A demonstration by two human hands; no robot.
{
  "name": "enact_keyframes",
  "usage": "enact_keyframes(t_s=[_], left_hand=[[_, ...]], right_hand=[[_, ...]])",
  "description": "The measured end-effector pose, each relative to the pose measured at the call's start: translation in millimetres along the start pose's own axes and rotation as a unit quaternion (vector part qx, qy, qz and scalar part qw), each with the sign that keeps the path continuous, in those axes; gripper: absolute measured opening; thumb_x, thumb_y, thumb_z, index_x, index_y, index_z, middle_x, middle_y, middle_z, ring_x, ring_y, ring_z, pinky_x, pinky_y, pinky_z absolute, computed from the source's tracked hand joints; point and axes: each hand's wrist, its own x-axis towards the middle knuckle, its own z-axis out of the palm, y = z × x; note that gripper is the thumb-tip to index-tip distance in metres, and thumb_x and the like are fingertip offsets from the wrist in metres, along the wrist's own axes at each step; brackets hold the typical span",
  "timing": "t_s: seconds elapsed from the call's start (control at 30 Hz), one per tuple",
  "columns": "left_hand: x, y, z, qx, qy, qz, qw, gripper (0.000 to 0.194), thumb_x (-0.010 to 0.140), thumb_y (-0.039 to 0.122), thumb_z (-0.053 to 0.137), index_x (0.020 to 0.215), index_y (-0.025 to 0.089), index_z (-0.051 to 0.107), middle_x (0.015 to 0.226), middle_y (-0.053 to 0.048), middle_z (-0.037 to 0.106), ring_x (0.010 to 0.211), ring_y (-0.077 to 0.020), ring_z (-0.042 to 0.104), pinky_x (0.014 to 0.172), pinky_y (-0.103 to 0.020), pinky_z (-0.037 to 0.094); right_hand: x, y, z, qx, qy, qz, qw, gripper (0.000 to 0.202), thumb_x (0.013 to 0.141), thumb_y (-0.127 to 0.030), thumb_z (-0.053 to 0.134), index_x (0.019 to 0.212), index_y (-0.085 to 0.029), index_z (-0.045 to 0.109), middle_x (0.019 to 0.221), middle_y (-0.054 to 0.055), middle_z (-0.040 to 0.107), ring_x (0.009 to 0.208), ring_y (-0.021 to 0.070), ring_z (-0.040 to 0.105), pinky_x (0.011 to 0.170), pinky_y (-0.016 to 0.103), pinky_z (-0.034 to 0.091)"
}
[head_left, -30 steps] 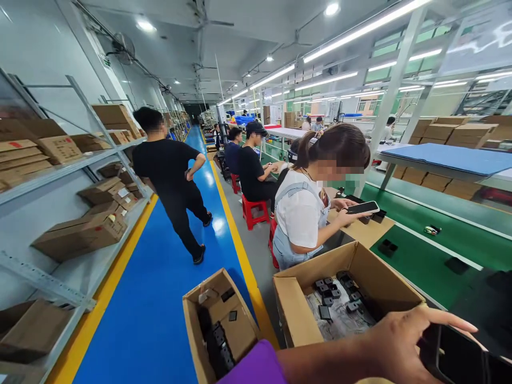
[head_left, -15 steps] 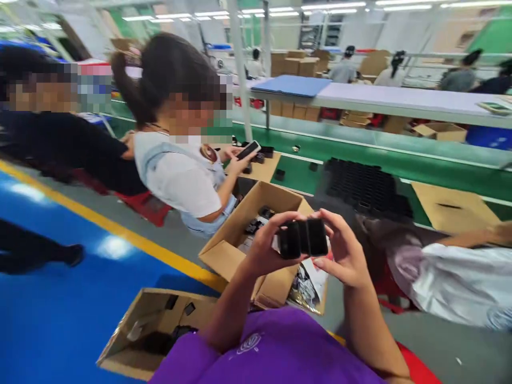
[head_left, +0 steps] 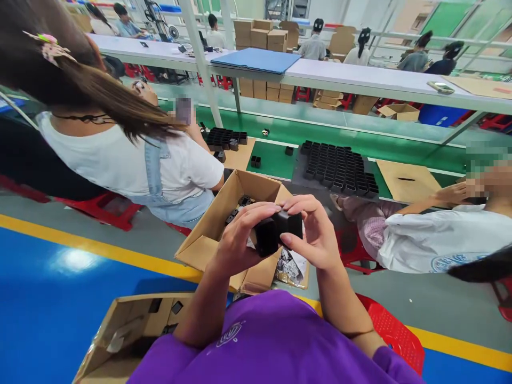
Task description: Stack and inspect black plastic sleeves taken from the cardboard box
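In front of my chest, my left hand [head_left: 234,242] grips a small black box-shaped case [head_left: 266,238], its dark face turned toward me. My right hand [head_left: 318,234] has its fingers and thumb closed on a second black box-shaped case [head_left: 293,225]. The two cases sit side by side and appear to touch. Beneath my hands stands an opened cardboard box [head_left: 200,237] with several small black pieces [head_left: 232,216] inside. Fingers cover part of both cases.
A seated person in white [head_left: 192,176] is close on the left, another person [head_left: 432,240] on the right. Ahead, rows of black cases [head_left: 336,165] stand on the green workbench [head_left: 274,160]. Near me are a lower carton [head_left: 96,341] and a red stool [head_left: 394,330].
Both hands have turned the two black cases, which now sit at an angle to each other. My view has shifted right and the neighbour's head has turned away.
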Motion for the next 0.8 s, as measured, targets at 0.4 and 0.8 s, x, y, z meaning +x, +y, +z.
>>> enact_keyframes(t_s=[0.4, 0.8], left_hand=[[-13, -11, 9.8, -0.155, 0.065, -0.052, 0.984, 0.076, 0.075, 0.028, 0.091, 0.142, 0.024, 0.054, 0.128, -0.012, 0.071, 0.118, -0.0252, 0.072, 0.100, -0.039, 0.061], [-14, -10, 9.8, -0.215, 0.158, -0.117, 0.957, 0.076, 0.072, 0.035, 0.094, 0.139, 0.033, 0.058, 0.128, -0.005, 0.071, 0.116, -0.0259, 0.071, 0.097, -0.042, 0.062]], right_hand=[[12, -2, 15, 0.103, 0.087, 0.104, 0.985, 0.021, 0.097, -0.043, 0.068, 0.088, -0.025, 0.074, 0.090, 0.002, 0.073, 0.087, 0.0184, 0.068, 0.077, 0.033, 0.057], [-4, 7, 18, 0.208, -0.058, 0.084, 0.973, 0.059, 0.090, -0.043, 0.075, 0.146, -0.037, 0.058, 0.157, 0.006, 0.055, 0.147, 0.0326, 0.052, 0.108, 0.053, 0.058]])
